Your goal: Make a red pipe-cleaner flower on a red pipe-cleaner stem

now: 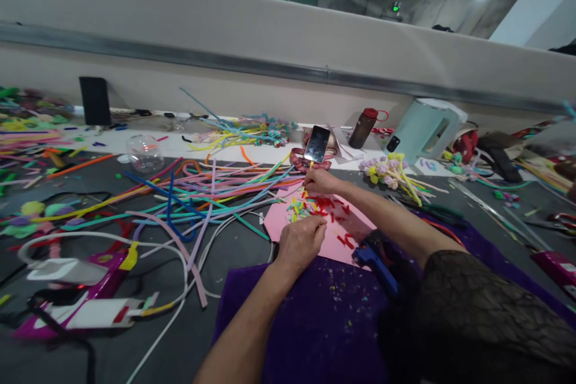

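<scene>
At the far left of the counter (234, 252) we see a pink-and-white tool (85, 294) with a white cord. Further right lies a tangle of long pipe cleaners (202, 189). Our left hand (299, 244) rests on the pink sheet (342, 225), its grip pressed together over the short cut pieces (315, 207), though what it pinches we cannot tell. Our right hand (320, 181) sits at the sheet's far edge, its grip pinching a small yellow piece (311, 165). Beyond stands a phone (317, 144), then a brown bottle (364, 128) and a pale green jug (423, 129).
</scene>
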A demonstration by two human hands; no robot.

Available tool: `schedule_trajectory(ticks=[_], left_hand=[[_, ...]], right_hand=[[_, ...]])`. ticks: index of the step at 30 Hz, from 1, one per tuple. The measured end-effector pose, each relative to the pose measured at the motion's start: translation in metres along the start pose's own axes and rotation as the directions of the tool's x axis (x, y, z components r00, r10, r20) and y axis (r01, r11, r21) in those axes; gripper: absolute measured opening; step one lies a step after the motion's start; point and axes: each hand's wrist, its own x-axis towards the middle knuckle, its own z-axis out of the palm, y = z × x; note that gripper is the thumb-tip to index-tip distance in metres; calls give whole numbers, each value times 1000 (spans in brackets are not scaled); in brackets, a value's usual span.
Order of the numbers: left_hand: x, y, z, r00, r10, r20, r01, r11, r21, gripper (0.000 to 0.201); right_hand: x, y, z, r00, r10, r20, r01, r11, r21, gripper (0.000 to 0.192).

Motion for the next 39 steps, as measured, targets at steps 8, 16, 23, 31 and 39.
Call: schedule_trajectory(ticks=[8, 16, 23, 31, 39], left_hand=[[0, -2, 3, 1000, 13, 26, -14, 1000, 18, 21], [1, -2, 2, 999, 10, 54, -12, 999, 40, 21], [0, 0, 2, 998, 14, 58, -17, 999, 51, 20], [0, 0, 2, 998, 20, 67, -25, 997, 69, 21], [0, 3, -2, 997, 14, 80, -19, 997, 68, 22]], right_hand=[[-6, 5, -9, 999, 36, -8, -34, 980, 196, 18], [-2, 9, -8, 994, 63, -87, -45, 978, 202, 26], [-2, 1, 2, 992, 14, -126, -5, 997, 77, 16], [3, -10, 6, 990, 60, -130, -54, 997, 51, 13], [11, -1, 12, 987, 146, -66, -133, 976, 171, 20]])
